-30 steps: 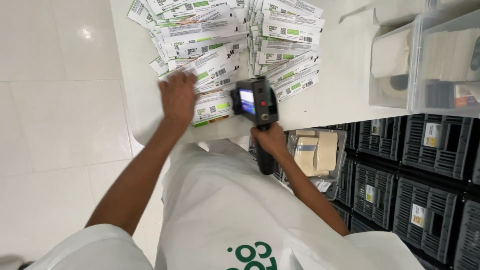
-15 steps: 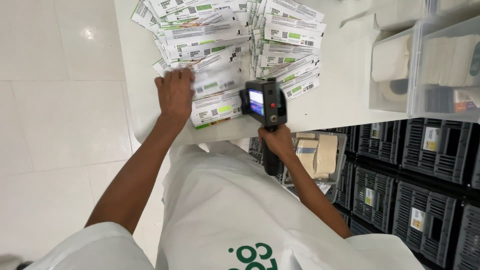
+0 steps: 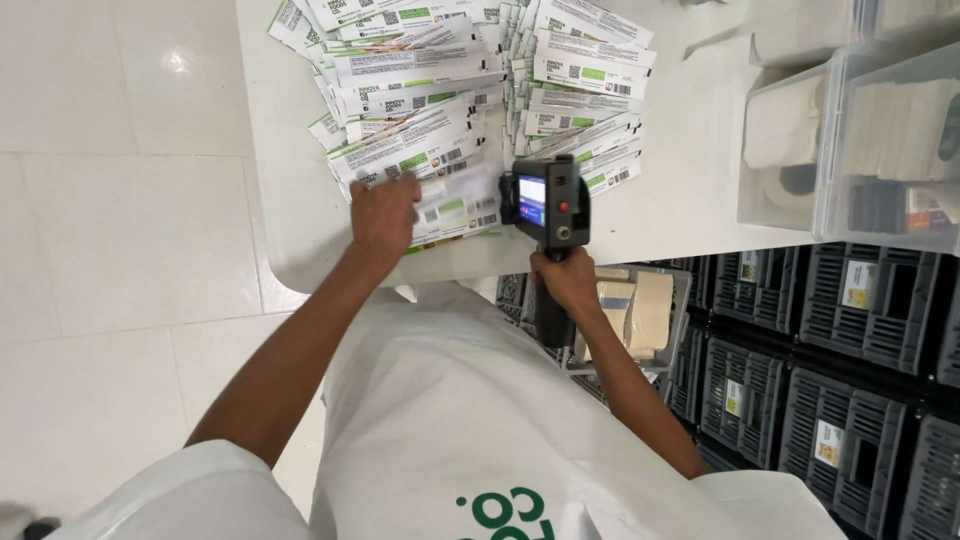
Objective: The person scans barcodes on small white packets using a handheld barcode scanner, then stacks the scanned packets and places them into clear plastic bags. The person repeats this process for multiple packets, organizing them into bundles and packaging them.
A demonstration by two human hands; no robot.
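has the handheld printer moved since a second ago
Yes. The handheld printer in the right hand has shifted right along the table edge, away from the left hand and label stack.

Your left hand (image 3: 383, 213) lay palm-down, arm stretched forward, fingers spread flat. Your right hand (image 3: 566, 283) was closed in a fist-like grip, apparently tight, elbow bent.

I have one view only, from the head, looking steeply down over the chest at close range. The white table (image 3: 690, 190) fills the upper middle of the frame, floor tiles (image 3: 110, 250) left, dark crates (image 3: 850, 400) lower right.
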